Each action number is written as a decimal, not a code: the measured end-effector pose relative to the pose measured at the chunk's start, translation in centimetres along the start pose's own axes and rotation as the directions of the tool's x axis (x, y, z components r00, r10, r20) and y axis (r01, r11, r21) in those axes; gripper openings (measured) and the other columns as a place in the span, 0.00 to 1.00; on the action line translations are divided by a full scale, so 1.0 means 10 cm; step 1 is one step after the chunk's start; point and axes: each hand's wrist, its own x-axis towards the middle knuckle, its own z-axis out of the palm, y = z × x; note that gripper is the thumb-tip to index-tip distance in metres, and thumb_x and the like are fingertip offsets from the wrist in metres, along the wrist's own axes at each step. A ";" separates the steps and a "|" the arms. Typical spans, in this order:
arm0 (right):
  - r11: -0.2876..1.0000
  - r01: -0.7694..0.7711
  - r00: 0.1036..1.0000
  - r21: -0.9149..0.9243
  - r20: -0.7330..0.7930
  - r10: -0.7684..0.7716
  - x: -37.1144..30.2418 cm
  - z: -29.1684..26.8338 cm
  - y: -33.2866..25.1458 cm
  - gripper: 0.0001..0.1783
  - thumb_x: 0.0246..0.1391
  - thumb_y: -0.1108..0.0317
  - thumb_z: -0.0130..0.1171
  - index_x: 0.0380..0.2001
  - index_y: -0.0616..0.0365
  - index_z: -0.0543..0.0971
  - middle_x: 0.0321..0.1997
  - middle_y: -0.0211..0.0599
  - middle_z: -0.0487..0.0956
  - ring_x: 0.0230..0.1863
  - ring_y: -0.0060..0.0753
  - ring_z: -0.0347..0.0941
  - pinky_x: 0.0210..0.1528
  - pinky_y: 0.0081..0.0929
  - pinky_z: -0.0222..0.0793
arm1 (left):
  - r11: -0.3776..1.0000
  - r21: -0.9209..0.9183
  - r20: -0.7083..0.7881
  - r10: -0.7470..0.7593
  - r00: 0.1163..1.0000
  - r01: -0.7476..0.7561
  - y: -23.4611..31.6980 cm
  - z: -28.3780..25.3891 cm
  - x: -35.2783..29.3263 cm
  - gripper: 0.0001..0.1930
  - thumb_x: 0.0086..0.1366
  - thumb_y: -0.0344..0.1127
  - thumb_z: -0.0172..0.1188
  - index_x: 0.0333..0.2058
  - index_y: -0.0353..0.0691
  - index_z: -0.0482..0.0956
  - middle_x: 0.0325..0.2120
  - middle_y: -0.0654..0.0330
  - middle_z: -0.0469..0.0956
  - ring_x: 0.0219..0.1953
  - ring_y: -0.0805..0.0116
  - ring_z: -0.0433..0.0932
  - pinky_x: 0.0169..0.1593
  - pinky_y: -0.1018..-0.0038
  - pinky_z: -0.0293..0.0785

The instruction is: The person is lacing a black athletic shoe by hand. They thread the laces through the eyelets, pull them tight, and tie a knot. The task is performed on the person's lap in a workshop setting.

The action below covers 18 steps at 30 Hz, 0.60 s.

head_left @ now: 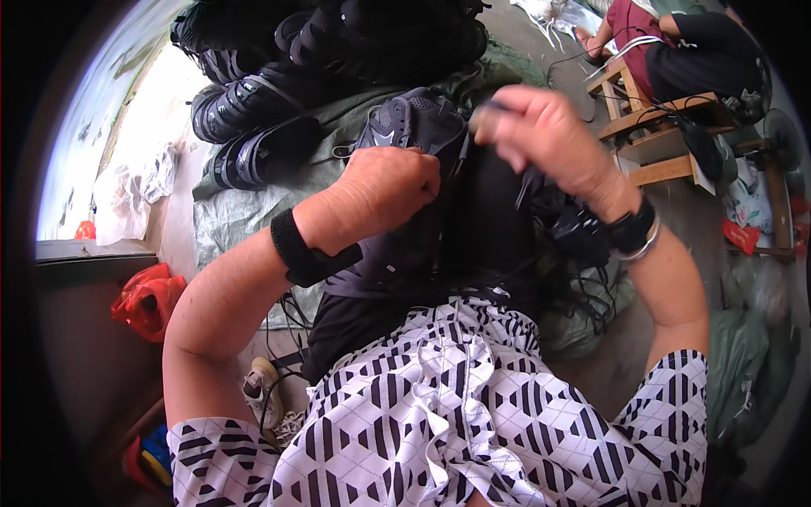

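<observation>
A black mesh shoe [404, 121] with a pale star-like mark on its side lies above my dark-trousered lap. My left hand [382, 183] is closed at its near edge, fingers curled around part of the shoe; exactly which part is hidden behind the knuckles. To the right and slightly raised, my right hand [545, 135] is pinched and smeared by motion. A dark shoelace [524, 186] hangs below its fingers, and something small and dark shows at the fingertips. Both wrists wear black bands.
Black shoes [270, 152] are piled at the far left on a green-grey sheet [228, 220]. Loose black laces [596, 296] lie right of my lap. A red bag [148, 300] and a light shoe [262, 389] are at left. Another person [705, 55] sits far right beside a wooden frame [663, 127].
</observation>
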 end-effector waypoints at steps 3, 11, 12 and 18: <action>0.849 -0.160 0.981 0.503 -0.017 0.195 0.30 -0.63 -0.15 0.13 0.60 0.60 0.56 0.27 0.57 0.77 0.14 0.18 0.63 0.14 0.07 0.54 0.14 0.09 0.45 | 0.993 0.034 0.048 -0.114 0.992 0.113 0.06 0.02 0.01 0.04 0.58 0.36 0.59 0.33 0.46 0.80 0.35 0.60 0.80 0.40 0.54 0.80 0.43 0.62 0.75; 0.813 -0.139 0.982 0.565 -0.027 0.187 1.20 -1.08 -0.57 0.10 0.65 0.63 0.48 0.33 0.56 0.74 0.11 0.17 0.62 0.10 0.14 0.50 0.12 0.16 0.43 | 1.000 -0.027 -0.206 -0.001 0.978 -0.005 0.04 0.21 -0.14 0.05 0.57 0.35 0.60 0.33 0.50 0.82 0.33 0.63 0.76 0.42 0.60 0.77 0.41 0.65 0.76; 0.869 -0.074 0.982 0.489 -0.115 0.148 1.28 -1.02 -0.62 0.10 0.64 0.64 0.48 0.34 0.57 0.74 0.12 0.18 0.63 0.09 0.14 0.51 0.12 0.16 0.44 | 0.999 -0.025 -0.246 0.024 0.969 -0.031 0.03 0.24 -0.17 0.06 0.56 0.34 0.61 0.33 0.50 0.82 0.32 0.64 0.76 0.40 0.60 0.77 0.40 0.65 0.76; 0.859 0.169 0.964 0.483 -0.263 -0.042 1.47 -0.94 -0.72 0.11 0.64 0.66 0.49 0.34 0.64 0.75 0.14 0.25 0.70 0.08 0.16 0.57 0.09 0.13 0.50 | 0.979 -0.052 -0.495 0.144 0.857 -0.195 -0.02 0.39 -0.59 0.12 0.50 0.27 0.63 0.35 0.49 0.83 0.29 0.66 0.74 0.35 0.64 0.75 0.35 0.70 0.74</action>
